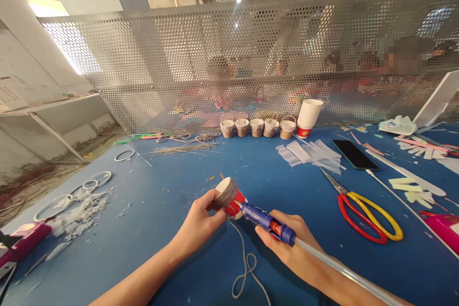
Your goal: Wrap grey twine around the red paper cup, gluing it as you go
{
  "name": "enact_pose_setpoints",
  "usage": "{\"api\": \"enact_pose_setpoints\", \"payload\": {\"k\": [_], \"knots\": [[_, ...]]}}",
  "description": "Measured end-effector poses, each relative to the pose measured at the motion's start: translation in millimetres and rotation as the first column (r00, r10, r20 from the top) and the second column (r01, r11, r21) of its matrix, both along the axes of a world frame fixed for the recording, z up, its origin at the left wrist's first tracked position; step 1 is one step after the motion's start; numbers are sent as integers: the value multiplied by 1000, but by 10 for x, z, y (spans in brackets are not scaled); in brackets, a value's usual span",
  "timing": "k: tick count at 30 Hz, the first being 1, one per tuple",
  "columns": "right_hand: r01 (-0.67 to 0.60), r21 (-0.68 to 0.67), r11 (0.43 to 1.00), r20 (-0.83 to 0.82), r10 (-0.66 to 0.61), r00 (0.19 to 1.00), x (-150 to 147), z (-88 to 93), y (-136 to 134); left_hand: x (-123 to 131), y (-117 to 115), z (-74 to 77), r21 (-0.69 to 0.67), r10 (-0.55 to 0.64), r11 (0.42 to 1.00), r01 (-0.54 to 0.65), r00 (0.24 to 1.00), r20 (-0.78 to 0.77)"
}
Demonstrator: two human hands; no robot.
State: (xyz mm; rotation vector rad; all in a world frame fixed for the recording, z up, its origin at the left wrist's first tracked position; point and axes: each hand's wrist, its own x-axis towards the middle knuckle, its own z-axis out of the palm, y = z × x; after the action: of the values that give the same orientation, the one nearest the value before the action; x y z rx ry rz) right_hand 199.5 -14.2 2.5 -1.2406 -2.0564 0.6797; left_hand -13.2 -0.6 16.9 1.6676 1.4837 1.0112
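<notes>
My left hand (pixel 205 215) grips a red and white paper cup (pixel 234 201), tilted on its side with its mouth toward the upper left. Grey cord (pixel 226 194) is wound around the part near the rim, and its loose tail (pixel 245 263) curls over the table toward me. In my right hand (pixel 287 234) is a blue hot glue gun (pixel 263 217), with a long clear glue stick (pixel 340 270) sticking out of its back. The gun's nozzle is at the red side of the cup, close to the edge of the wound cord; whether it touches cannot be told.
Several small cord-wrapped cups (pixel 256 127) with handles line the back beside stacked paper cups (pixel 309 117). Scissors (pixel 362 213), a phone (pixel 355 155) and translucent strips (pixel 311 153) lie right. White rings (pixel 71 196) and glue scraps (pixel 81 213) lie left. A perforated metal screen (pixel 161 67) stands behind.
</notes>
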Motion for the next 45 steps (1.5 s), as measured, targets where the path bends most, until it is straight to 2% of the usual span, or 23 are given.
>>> {"api": "enact_pose_setpoints", "payload": {"k": [12,16,21,28,33,36,41,45], "knots": [[-11,-1,1000,-5,11,1000,8,-26,15,-12,16,14,-41,-14,999,17,998,64],[19,-54,998,-39,-21,999,21,18,30,-24,19,3,-70,-39,996,48,992,120],[-15,-77,997,-48,12,999,21,31,17,-25,18,-2,-81,-24,996,36,989,148],[96,-120,988,-83,-106,991,37,72,21,-76,40,-48,-80,-93,991,111,976,198],[29,-70,997,-117,-37,992,26,79,-1,-74,33,-20,-77,-94,991,110,978,186],[54,-37,998,-123,-58,991,28,79,1,-69,31,6,-76,-95,991,112,976,198],[81,-71,994,-130,-89,987,40,85,23,-77,41,24,-80,-94,990,117,964,247],[19,-53,998,-116,-25,993,16,59,3,-67,42,31,-73,-97,990,119,963,252]]}}
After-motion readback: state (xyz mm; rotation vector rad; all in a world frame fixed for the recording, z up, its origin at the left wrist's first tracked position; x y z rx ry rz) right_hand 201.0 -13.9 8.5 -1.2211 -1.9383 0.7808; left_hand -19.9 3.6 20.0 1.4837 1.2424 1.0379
